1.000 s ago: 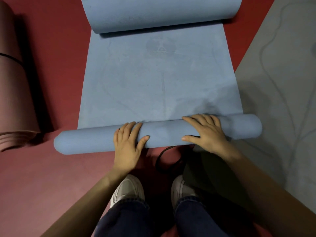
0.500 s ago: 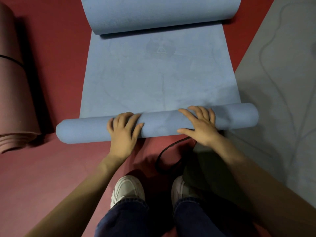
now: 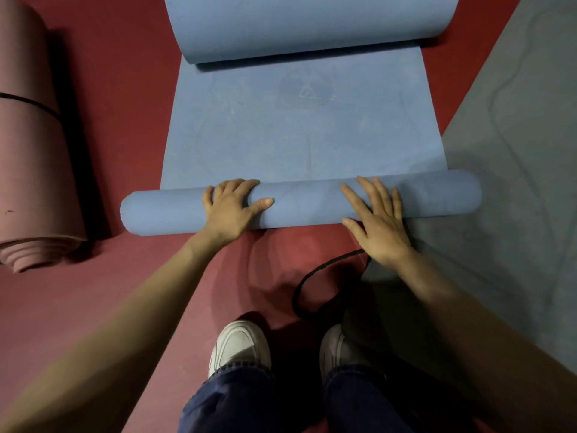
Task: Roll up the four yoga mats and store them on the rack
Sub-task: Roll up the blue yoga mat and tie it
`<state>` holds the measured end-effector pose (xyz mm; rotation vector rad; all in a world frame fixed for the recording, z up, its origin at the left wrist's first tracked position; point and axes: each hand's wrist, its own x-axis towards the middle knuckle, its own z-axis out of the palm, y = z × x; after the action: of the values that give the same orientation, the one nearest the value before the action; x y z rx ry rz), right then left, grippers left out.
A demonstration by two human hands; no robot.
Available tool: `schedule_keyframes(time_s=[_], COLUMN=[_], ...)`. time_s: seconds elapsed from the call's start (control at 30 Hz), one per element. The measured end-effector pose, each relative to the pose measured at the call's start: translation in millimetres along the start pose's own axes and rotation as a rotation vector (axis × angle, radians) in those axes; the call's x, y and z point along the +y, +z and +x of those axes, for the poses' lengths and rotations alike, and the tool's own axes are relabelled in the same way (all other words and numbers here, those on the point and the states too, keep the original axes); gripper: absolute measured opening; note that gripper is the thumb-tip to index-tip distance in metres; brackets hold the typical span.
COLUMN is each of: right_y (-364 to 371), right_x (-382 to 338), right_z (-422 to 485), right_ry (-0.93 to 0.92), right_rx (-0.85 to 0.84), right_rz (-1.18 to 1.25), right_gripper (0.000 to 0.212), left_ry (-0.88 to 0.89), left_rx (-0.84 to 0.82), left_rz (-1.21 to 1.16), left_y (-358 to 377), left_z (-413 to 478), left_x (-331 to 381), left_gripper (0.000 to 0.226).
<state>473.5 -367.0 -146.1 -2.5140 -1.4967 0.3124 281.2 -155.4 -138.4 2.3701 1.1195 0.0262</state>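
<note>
On the red floor (image 3: 125,89), the near roll of the blue yoga mat (image 3: 299,201) has moved farther from the person's feet, so rolling advances, with much mat flat. The left hand (image 3: 232,209) curls its fingers over the roll; the right hand (image 3: 379,228) presses with straight, spread fingers. The far curl is cut off; no rack shows.

— What's underfoot?
— A red floor (image 3: 125,89), deep red at the far end and paler near the feet.
— Anything lying on it?
— A black strap (image 3: 324,264), curved in a loose loop, with its near end lost in shadow.
— And closer in?
— Two white shoes with toes pointing forward. The left shoe (image 3: 239,345) is in plain light and the right shoe (image 3: 335,348) is partly shaded. Dark blue jeans (image 3: 231,401) come down to both.
</note>
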Motion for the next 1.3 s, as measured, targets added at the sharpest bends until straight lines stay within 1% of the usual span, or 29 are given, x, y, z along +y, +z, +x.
schedule_keyframes(time_s=[0.07,0.1,0.13,0.2,0.27,0.33,0.4,0.5,0.63,0.7,0.77,0.8,0.9,1.0,1.13,1.2,1.3], right_y=[-3.7,-5.4,-7.5,-11.7,-17.6,-23.0,-28.1,-30.7,-30.3,-28.6,-26.7,-26.3,-23.9,-21.0,-20.5,-18.4,-11.1], right_x=[7.9,9.3,8.2,4.2,3.8,6.2,7.1,2.9,0.2,-0.6,-1.7,-2.4,-3.8,-5.2,-4.8,-6.1,-10.7], right_z=[2.0,5.8,11.8,26.7,41.4,50.8,56.5,61.9,67.0,69.3,69.6,68.0,59.8,51.1,29.4,14.0,-9.1], right_ry=[-0.039,-0.036,-0.022,0.015,0.039,0.045,0.061,0.080,0.079,0.083,0.078,0.064,-0.018,-0.063,-0.088,-0.085,-0.080], right_rx=[-0.041,-0.064,-0.075,-0.083,-0.128,-0.205,-0.263,-0.284,-0.259,-0.234,-0.192,-0.164,-0.042,0.045,0.018,0.007,0.069], right_rz=[-0.049,-0.065,-0.067,-0.044,-0.046,-0.063,-0.059,-0.053,-0.104,-0.115,-0.126,-0.139,-0.190,-0.186,-0.198,-0.202,-0.201], right_gripper=[0.076,0.083,0.087,0.086,0.083,0.082,0.085,0.100,0.107,0.106,0.101,0.099,0.097,0.095,0.095,0.096,0.098], left_ry=[-0.005,0.022,0.070,0.203,0.328,0.396,0.354,0.236,0.196,0.173,0.172,0.182,0.253,0.353,0.435,0.442,0.437], left_rx=[-0.035,-0.013,0.027,0.092,0.085,0.037,-0.012,-0.083,-0.149,-0.196,-0.205,-0.186,-0.096,-0.021,0.054,0.104,0.144], left_rz=[0.017,0.018,0.013,0.033,0.176,0.353,0.422,0.436,0.448,0.469,0.498,0.504,0.556,0.531,0.469,0.433,0.374], left_y=[-4.1,-4.8,-5.4,-3.8,-3.3,-4.1,-6.3,-9.7,-14.4,-16.0,-15.7,-15.2,-12.8,-6.8,3.0,8.8,14.8], left_z=[10.0,12.1,11.7,7.3,6.1,9.2,15.0,24.4,31.3,34.7,35.2,33.9,26.6,18.1,-5.7,-24.0,-49.3], left_x=[0.2,-1.1,-3.0,-10.1,-16.9,-18.3,-11.8,-1.5,2.6,5.8,9.3,9.9,8.5,2.5,-5.8,-8.6,-11.9], left_gripper=[0.070,0.072,0.072,0.074,0.090,0.107,0.114,0.114,0.119,0.123,0.116,0.112,0.120,0.118,0.103,0.096,0.090])
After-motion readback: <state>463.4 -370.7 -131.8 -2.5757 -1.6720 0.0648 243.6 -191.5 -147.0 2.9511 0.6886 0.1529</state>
